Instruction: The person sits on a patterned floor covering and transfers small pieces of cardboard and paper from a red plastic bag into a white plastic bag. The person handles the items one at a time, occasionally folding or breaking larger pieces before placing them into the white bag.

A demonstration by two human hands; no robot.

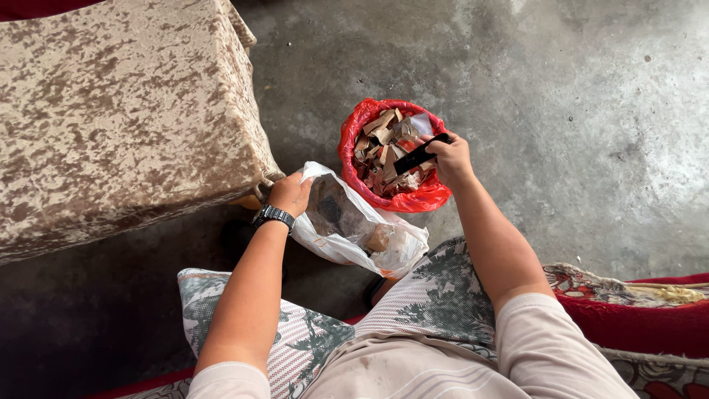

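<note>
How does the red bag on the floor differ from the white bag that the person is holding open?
The red bag is bright red and stands mouth up on the concrete floor; the white bag is pale, see-through and lies tilted. The red bag is heaped with brown cardboard scraps; the white bag shows little inside. The left hand grips the white bag's rim; the right hand holds a dark tool over the red bag. Both are thin plastic.

Bin [358, 125] of scraps [380, 137] on floor [576, 111], bag [354, 222] just before it, covered table [118, 111] left, cushion [295, 340] nearest the person.
</note>
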